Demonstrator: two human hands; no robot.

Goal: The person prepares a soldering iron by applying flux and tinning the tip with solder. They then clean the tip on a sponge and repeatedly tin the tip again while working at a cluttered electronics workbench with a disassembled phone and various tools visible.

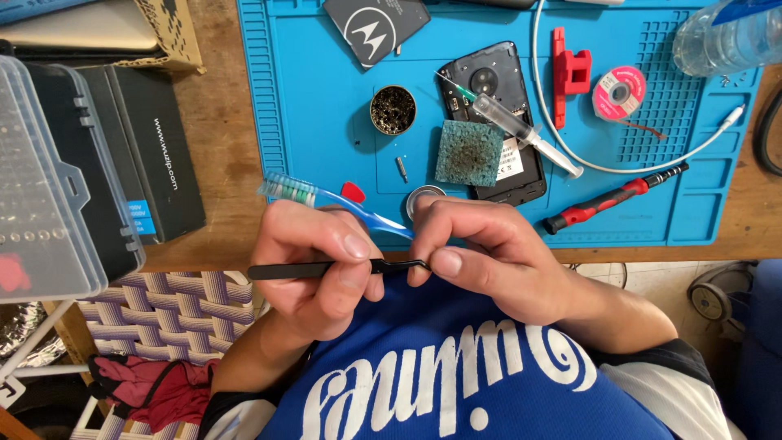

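My left hand [314, 273] grips black tweezers [285, 270] that lie level across my lap edge, points to the right. My right hand [489, 257] pinches thumb and forefinger around the tweezers' tip; whether a small part sits there is hidden by the fingers. Just beyond my knuckles a blue toothbrush [326, 198] lies at the near edge of the blue work mat [309, 106]. Farther out on the mat lies a black phone [489, 81] with its back off, and a clear syringe [521, 126] and a green sponge [468, 152] rest on it.
On the mat are a tin of brass wool [393, 110], a red screwdriver [611, 200], a pink reel [619, 92], a red plastic holder [568, 73], a white cable [652, 163] and a phone back cover [375, 28]. A water bottle [725, 37] lies far right. Black boxes [155, 155] and a clear case [41, 179] stand left.
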